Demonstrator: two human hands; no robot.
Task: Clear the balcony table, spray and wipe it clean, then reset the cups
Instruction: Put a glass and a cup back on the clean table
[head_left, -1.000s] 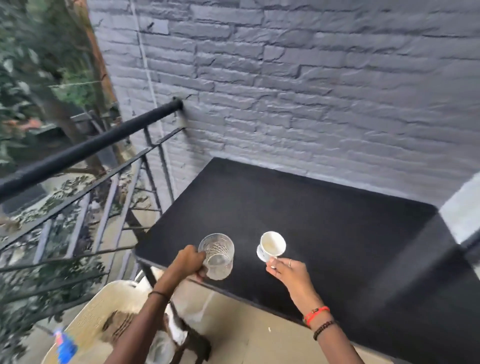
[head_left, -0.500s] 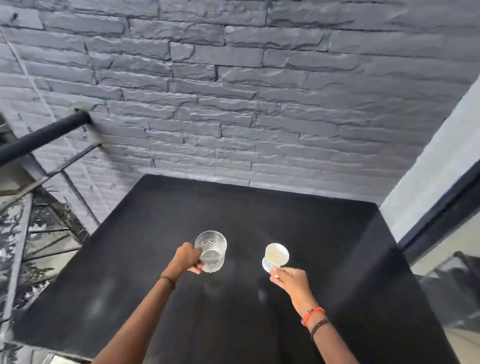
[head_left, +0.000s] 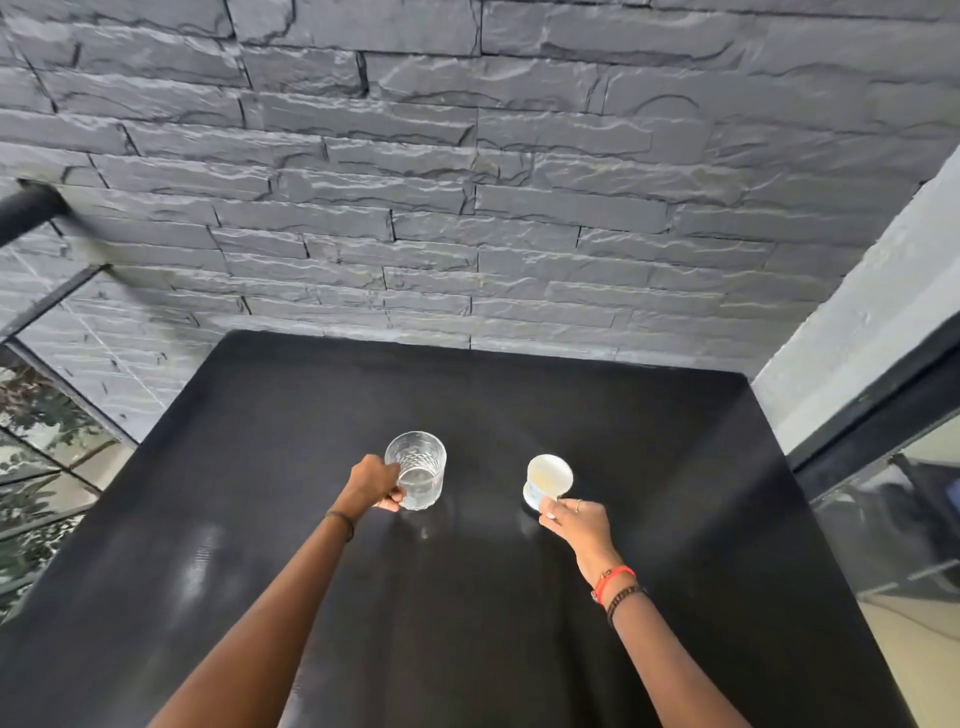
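A black table (head_left: 649, 426) fills the lower view, butted against a grey stone wall. My left hand (head_left: 371, 486) grips a clear patterned glass (head_left: 418, 467) from its left side, near the table's middle. My right hand (head_left: 576, 525) holds a small white cup (head_left: 548, 479) by its near side; the cup tilts toward me and its inside looks stained. Glass and cup are about a hand's width apart. Whether either base touches the tabletop I cannot tell.
A grey stone wall (head_left: 467, 208) stands behind the table. At the left run a black railing (head_left: 26, 210) and balcony bars, with foliage below. A white pillar (head_left: 857, 322) and a dark-framed glass door (head_left: 893, 519) close the right side.
The view has swung right and closer over the table; the railing and the basket below have left the view. Both hands have carried the glass and cup from the table's edge toward its middle.
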